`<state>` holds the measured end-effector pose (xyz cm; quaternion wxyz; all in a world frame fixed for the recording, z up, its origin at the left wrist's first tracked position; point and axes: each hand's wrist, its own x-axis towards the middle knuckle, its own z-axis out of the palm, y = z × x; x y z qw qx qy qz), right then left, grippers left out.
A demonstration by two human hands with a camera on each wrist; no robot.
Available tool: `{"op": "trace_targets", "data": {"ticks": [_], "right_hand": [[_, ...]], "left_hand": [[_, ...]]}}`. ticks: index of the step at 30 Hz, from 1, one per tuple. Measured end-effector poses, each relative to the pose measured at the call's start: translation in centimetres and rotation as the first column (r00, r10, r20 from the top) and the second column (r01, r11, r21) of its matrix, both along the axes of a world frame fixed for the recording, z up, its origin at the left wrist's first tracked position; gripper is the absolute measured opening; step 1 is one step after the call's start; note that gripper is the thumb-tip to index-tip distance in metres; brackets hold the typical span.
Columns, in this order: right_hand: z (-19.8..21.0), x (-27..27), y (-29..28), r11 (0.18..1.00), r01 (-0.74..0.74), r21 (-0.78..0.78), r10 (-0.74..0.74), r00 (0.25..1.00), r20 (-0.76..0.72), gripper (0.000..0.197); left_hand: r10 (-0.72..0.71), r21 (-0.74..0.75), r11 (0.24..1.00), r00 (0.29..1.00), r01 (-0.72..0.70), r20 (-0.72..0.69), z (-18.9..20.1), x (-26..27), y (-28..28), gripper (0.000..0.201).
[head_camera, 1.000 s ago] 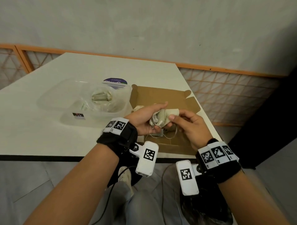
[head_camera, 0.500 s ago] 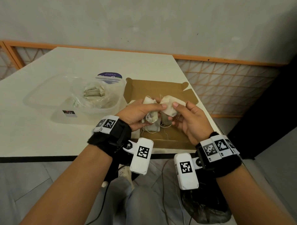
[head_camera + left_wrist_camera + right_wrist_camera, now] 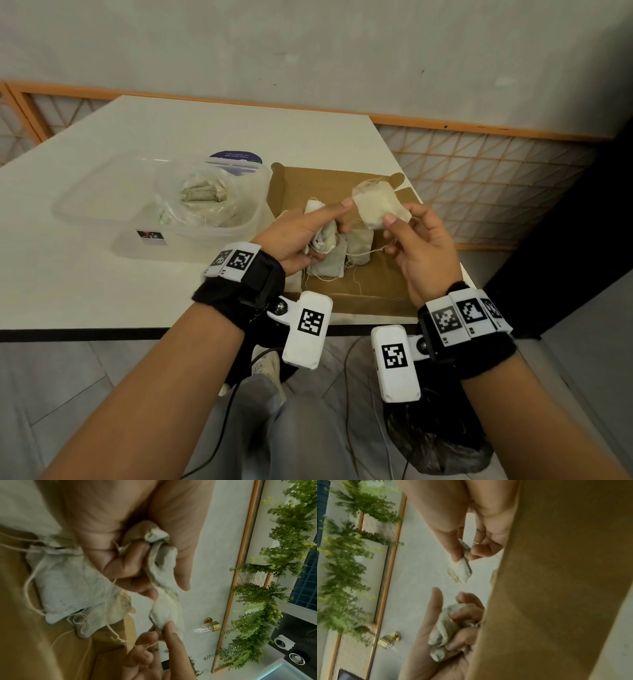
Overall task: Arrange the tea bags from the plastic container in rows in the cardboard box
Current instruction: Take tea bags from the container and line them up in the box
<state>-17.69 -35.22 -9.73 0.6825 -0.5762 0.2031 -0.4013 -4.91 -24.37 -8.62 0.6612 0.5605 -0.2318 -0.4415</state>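
Right hand [image 3: 423, 246] pinches one tea bag [image 3: 378, 205] by thumb and fingertip, held up above the cardboard box [image 3: 373, 291]. Left hand [image 3: 301, 236] curls round a crumpled bunch of tea bags [image 3: 323, 240], index finger out. Two, maybe three, bags [image 3: 358, 248] lie in the box. Plastic container [image 3: 205, 202] sits just left on the surface [image 3: 85, 274], more bags inside.

Bare forearms, black wristbands [image 3: 239, 294] bearing white blocks printed with black square codes. White camera pods [image 3: 307, 330] bracketed under each wrist, coded likewise. Grey trousers [image 3: 274, 428] below.
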Motion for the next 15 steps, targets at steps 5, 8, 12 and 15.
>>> {"op": "trace_targets", "data": {"ticks": [5, 8, 12, 15], "right_hand": [[-0.64, -0.30, 0.37, 0.946, -0.087, -0.313, 0.042, 0.988, -0.148, 0.022], [-0.66, -0.53, 0.69, 0.865, -0.151, -0.478, 0.038, 0.970, -0.238, 0.031], [-0.29, -0.67, 0.70, 0.893, -0.197, -0.405, 0.119, 0.971, -0.209, 0.026], [-0.05, -0.61, 0.28, 0.977, -0.192, -0.097, 0.184, 0.979, -0.086, 0.023]], "left_hand": [[-0.108, 0.026, 0.994, 0.993, 0.106, 0.052, 0.43, -1.06, 0.13, 0.019], [-0.046, 0.026, 0.999, 0.999, 0.045, 0.028, 0.32, -0.90, 0.14, 0.015], [0.007, 0.026, 1.000, 1.000, -0.008, 0.016, 0.04, -0.62, 0.17, 0.020], [-0.002, -0.004, 1.000, 1.000, 0.002, -0.016, 0.07, -0.67, 0.15, 0.013]]}}
